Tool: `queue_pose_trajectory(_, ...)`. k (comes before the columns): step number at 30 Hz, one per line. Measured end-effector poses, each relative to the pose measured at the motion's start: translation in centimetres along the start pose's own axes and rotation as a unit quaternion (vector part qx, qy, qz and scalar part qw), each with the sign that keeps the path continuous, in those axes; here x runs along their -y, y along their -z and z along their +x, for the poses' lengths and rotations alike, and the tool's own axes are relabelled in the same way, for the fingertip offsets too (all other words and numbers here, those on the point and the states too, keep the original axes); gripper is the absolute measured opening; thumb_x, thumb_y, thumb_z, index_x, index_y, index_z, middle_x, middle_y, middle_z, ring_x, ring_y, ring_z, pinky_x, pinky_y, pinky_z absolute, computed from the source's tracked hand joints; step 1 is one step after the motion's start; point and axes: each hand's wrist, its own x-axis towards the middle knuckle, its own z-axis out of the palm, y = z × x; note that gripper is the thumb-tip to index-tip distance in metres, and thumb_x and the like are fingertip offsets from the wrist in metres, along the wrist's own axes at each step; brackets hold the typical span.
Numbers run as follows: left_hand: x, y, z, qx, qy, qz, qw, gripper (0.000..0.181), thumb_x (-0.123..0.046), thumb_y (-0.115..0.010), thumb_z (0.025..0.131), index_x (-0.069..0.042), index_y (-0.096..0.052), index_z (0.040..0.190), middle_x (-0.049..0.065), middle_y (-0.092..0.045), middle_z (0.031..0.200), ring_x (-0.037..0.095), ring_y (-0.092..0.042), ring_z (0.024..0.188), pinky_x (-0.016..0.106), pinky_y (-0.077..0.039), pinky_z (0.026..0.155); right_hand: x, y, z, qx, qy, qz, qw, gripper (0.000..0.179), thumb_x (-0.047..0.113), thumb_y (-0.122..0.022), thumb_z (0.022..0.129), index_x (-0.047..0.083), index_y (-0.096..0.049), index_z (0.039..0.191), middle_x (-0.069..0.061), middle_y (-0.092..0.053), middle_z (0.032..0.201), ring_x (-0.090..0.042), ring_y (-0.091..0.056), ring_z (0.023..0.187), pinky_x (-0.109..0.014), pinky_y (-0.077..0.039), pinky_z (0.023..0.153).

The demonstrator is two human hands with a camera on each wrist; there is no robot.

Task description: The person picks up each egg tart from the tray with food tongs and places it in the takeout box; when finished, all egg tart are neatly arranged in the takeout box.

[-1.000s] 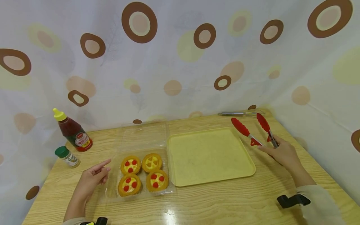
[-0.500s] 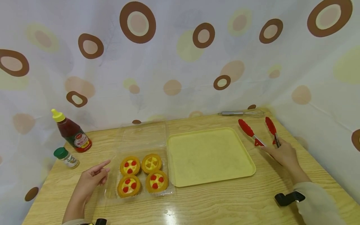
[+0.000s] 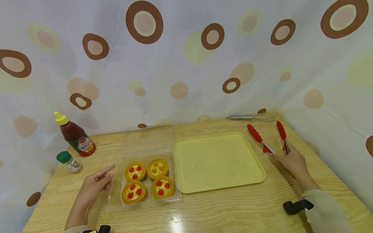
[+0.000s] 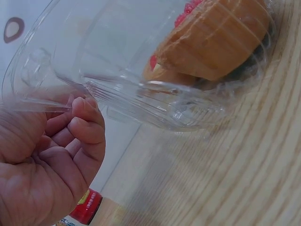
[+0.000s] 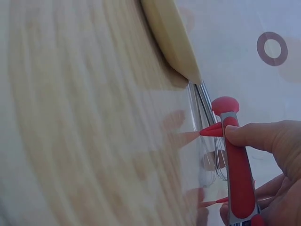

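My right hand (image 3: 292,163) grips a pair of tongs (image 3: 268,148) with red scalloped tips, spread apart over the table right of the yellow tray (image 3: 215,188). In the right wrist view the thumb presses the red handle of the tongs (image 5: 240,174). My left hand (image 3: 92,189) lies at the left edge of a clear plastic box (image 3: 149,202), index finger pointing forward, other fingers loosely curled. In the left wrist view those fingertips (image 4: 84,109) are right at the plastic rim. Several tarts, such as one with red toppings (image 3: 134,191), sit inside the box.
A red sauce bottle (image 3: 77,137) with a yellow nozzle stands back left. Before it is a spice jar (image 3: 70,162) with a green cap. A metal whisk (image 3: 250,117) lies at the back right, along the patterned cloth (image 3: 180,74). The box's lid (image 3: 148,139) is folded back.
My right hand has moved a little to the right and toward me with the tongs, whose tips stand slightly wider apart. The left hand has stayed in place.
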Motion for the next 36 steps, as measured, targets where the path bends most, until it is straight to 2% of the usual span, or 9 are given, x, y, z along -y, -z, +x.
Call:
queue_pose_trajectory(4,0.0,0.0,0.0,0.003,-0.006,0.001,1.0000,0.054,-0.025,-0.056,0.096,-0.002,-0.040,0.142,-0.002,-0.050,0.071,0.011,-0.048,0.063,0.025,-0.044,0.060,-0.1,-0.3,-0.1,-0.012,0.001,0.002,0.9999,0.083,0.045,-0.067,0.084,-0.014,-0.034,0.132,-0.043,-0.044,0.118,-0.061,-0.042,0.103,-0.062,-0.041,0.078)
queue_pose_trajectory(11,-0.2,0.0,0.0,0.000,0.003,0.006,1.0000,0.054,-0.026,-0.056,0.096,-0.004,-0.041,0.143,-0.002,-0.050,0.072,0.011,-0.048,0.064,0.025,-0.044,0.060,-0.3,-0.5,0.0,-0.003,0.005,-0.014,0.9999,0.101,0.044,-0.067,0.085,-0.021,-0.013,0.139,-0.050,-0.031,0.124,-0.065,-0.035,0.107,-0.067,-0.036,0.085)
queue_pose_trajectory(13,-0.2,0.0,0.0,-0.001,0.006,0.007,1.0000,0.053,-0.025,-0.056,0.096,-0.004,-0.041,0.143,-0.002,-0.050,0.072,0.011,-0.048,0.064,0.025,-0.044,0.060,-0.2,-0.6,0.0,-0.007,0.010,-0.015,0.9998,0.097,0.043,-0.068,0.084,-0.021,-0.019,0.138,-0.050,-0.034,0.122,-0.064,-0.039,0.105,-0.066,-0.038,0.082)
queue_pose_trajectory(18,-0.3,0.0,-0.1,0.000,0.008,0.009,0.9999,0.053,-0.025,-0.056,0.097,-0.004,-0.040,0.143,-0.002,-0.051,0.074,0.011,-0.048,0.065,0.025,-0.044,0.060,0.0,-0.6,-0.3,-0.017,0.019,-0.007,0.9996,0.077,0.039,-0.072,0.082,-0.018,-0.036,0.118,-0.044,-0.046,0.106,-0.056,-0.051,0.088,-0.055,-0.045,0.066)
queue_pose_trajectory(23,-0.3,0.0,-0.1,0.001,0.006,0.007,1.0000,0.053,-0.024,-0.056,0.096,-0.004,-0.040,0.143,-0.002,-0.051,0.073,0.011,-0.048,0.064,0.024,-0.044,0.060,0.0,-0.2,-0.3,-0.010,0.016,-0.007,0.9998,0.075,0.037,-0.074,0.080,-0.018,-0.035,0.111,-0.041,-0.045,0.096,-0.050,-0.050,0.081,-0.049,-0.045,0.062)
queue_pose_trajectory(27,-0.2,0.1,-0.1,0.006,0.013,0.006,0.9999,0.054,-0.024,-0.056,0.096,-0.005,-0.039,0.144,-0.002,-0.051,0.073,0.011,-0.048,0.064,0.025,-0.044,0.060,0.0,0.2,-0.1,-0.019,0.015,-0.014,0.9996,0.070,0.036,-0.075,0.079,-0.015,-0.034,0.102,-0.028,-0.041,0.083,-0.041,-0.046,0.072,-0.043,-0.042,0.055)
queue_pose_trajectory(29,-0.2,0.1,0.0,0.008,0.017,0.007,0.9998,0.054,-0.024,-0.056,0.096,-0.006,-0.039,0.144,-0.002,-0.051,0.074,0.011,-0.048,0.065,0.025,-0.044,0.061,0.3,0.5,-0.1,-0.032,0.016,-0.018,0.9992,0.073,0.035,-0.074,0.081,-0.019,-0.034,0.111,-0.035,-0.043,0.087,-0.048,-0.047,0.078,-0.051,-0.044,0.060)
queue_pose_trajectory(32,-0.3,0.1,0.1,0.007,0.020,0.008,0.9997,0.052,-0.023,-0.055,0.097,-0.006,-0.039,0.144,-0.002,-0.051,0.074,0.011,-0.048,0.065,0.025,-0.044,0.062,1.3,1.2,-0.1,-0.052,0.017,0.010,0.9984,0.090,0.034,-0.069,0.086,-0.022,-0.019,0.134,-0.048,-0.036,0.115,-0.061,-0.039,0.102,-0.065,-0.039,0.080)
queue_pose_trajectory(36,-0.3,0.0,0.0,0.003,0.021,0.007,0.9998,0.053,-0.024,-0.055,0.097,-0.006,-0.040,0.144,-0.002,-0.051,0.074,0.011,-0.048,0.065,0.025,-0.045,0.061,3.8,1.9,-0.5,-0.067,0.024,0.080,0.9942,0.093,0.036,-0.061,0.091,-0.014,-0.004,0.144,-0.044,-0.021,0.138,-0.061,-0.025,0.122,-0.069,-0.028,0.093)
